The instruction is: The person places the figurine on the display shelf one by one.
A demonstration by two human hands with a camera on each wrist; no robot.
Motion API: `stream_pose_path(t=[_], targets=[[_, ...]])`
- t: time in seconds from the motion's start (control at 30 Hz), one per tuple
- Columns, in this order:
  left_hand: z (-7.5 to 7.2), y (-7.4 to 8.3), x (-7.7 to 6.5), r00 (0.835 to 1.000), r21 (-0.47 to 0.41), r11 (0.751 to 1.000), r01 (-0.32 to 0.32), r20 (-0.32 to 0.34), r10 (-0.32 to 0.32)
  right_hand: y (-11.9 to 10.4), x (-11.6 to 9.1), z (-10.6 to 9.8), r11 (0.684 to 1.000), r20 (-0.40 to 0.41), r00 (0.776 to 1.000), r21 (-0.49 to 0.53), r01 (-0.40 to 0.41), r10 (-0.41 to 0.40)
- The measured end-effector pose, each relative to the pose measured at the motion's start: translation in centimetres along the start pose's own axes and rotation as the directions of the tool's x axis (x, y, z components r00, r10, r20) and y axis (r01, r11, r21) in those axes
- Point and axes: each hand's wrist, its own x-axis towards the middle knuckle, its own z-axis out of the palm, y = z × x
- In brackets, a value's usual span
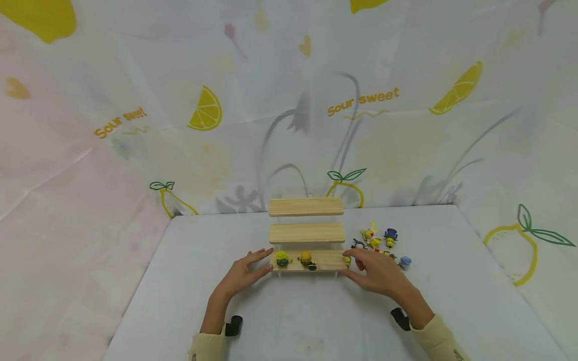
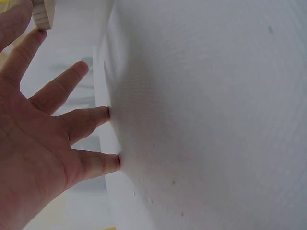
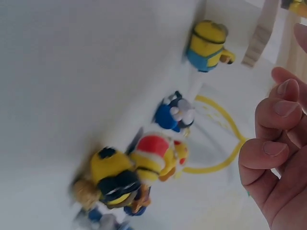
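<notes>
A three-tier wooden display stand [image 1: 306, 233] stands near the table's back edge. On its lowest board are two small yellow figurines: one with a green top [image 1: 282, 258] at the left, another with an orange top [image 1: 307, 258] mid-board. My left hand [image 1: 241, 275] is at that board's left end, fingers spread; in the left wrist view a fingertip touches the wood [image 2: 43, 17], and two others rest on the table. My right hand [image 1: 377, 271] is at the right end, thumb and index apart, other fingers loosely bent. Beside it on the table is a yellow figurine in blue overalls [image 3: 206, 45].
Right of the stand lie several more figurines, including one with a purple hat [image 1: 390, 236], a yellow one with red marks [image 1: 371, 236] and a pale blue one [image 1: 405, 261]. A lemon-print cloth [image 1: 289, 150] hangs behind the white table [image 1: 307, 316].
</notes>
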Motion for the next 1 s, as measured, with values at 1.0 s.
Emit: stream_pose_path(t=[1.0], targets=[[0.1,-0.1,0.0,1.000,-0.006,1.000,-0.006,-0.007,0.006,4.3,-4.4,-3.1,0.946,0.313,0.893,-0.152,-0.288,0.322]])
